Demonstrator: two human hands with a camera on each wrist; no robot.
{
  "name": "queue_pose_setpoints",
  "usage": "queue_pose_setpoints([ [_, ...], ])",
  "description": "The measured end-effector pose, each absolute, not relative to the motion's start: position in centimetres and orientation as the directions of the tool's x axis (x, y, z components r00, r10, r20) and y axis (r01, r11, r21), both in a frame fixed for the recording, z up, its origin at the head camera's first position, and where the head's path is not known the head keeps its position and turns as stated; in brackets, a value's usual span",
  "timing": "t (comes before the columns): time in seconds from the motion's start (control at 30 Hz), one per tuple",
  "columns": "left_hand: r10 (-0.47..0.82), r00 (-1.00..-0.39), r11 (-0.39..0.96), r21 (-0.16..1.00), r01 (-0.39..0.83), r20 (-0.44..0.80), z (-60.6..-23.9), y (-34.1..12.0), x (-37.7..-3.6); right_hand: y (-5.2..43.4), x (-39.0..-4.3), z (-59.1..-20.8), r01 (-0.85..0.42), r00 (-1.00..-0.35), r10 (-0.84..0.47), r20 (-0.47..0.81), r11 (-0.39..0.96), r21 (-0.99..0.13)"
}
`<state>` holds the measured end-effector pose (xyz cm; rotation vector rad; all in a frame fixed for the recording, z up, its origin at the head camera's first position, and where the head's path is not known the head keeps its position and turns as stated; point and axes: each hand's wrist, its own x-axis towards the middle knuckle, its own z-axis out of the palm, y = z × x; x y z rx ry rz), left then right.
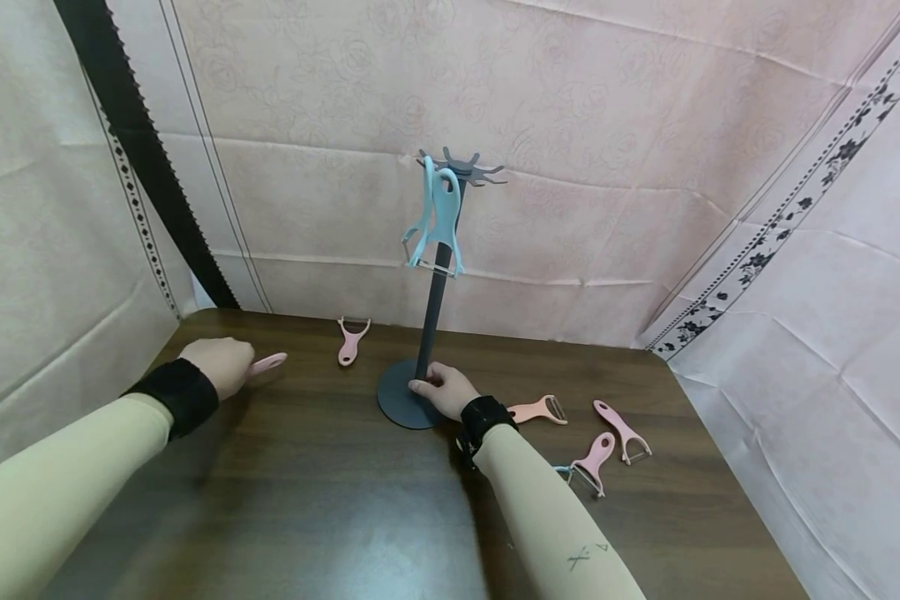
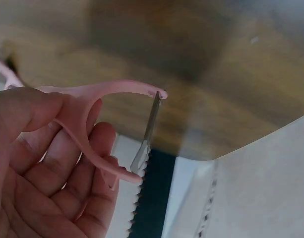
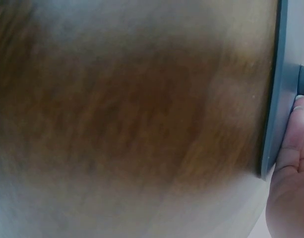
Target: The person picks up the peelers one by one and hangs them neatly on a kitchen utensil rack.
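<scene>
My left hand grips a pink Y-shaped peeler by its handle, thumb on one side and fingers behind; its metal blade points away from the palm. In the head view only the peeler's handle end sticks out past the hand. My right hand holds the dark grey stand at the foot of its pole, just above the round base. In the right wrist view the thumb lies along the base, its tip by the pole. Two light blue peelers hang from the stand's hooked top.
A pink peeler lies left of the stand. Right of it lie an orange peeler, two pink peelers and a light blue one, mostly hidden by the right forearm. Cloth curtains border the wooden table.
</scene>
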<state>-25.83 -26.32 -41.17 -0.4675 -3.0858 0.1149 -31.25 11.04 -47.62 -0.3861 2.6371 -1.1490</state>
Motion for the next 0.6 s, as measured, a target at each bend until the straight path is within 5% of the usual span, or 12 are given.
queue_pose_setpoints([
  [0.3, 0.311, -0.934, 0.922, 0.181, 0.341, 0.176, -34.4, -22.7, -27.8, 11.0, -31.0, -47.3, -0.141, -0.937, -0.33, -0.115, 0.657, -0.74],
  [0.6, 0.338, -0.839, 0.848, 0.248, 0.468, 0.427, -29.7, -18.2, -29.5, 11.1, -31.4, -47.8, -0.133, -0.94, -0.321, -0.119, 0.662, -0.738],
])
